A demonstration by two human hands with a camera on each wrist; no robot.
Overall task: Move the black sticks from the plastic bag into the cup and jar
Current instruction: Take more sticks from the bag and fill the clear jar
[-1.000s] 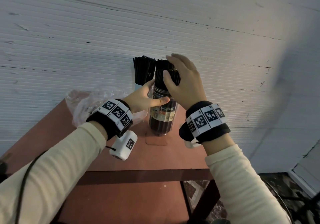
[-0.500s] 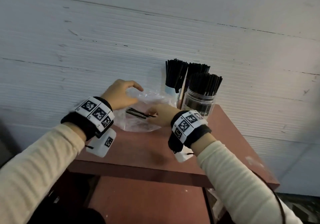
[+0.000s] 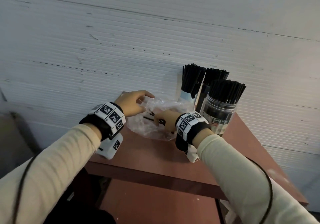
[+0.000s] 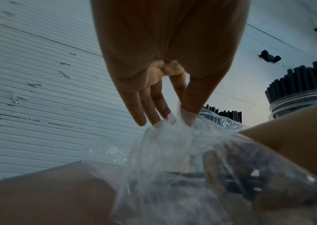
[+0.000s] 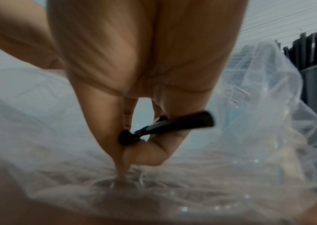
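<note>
the jar (image 3: 219, 114) and cup (image 3: 187, 97), both packed with upright black sticks (image 3: 226, 90), stood close together at the table's (image 3: 152, 156) far right corner, hard against the wall (image 3: 121, 47). the crumpled plastic bag (image 3: 152, 118) filled the space just left of them. the table's near strip lay bare.
</note>
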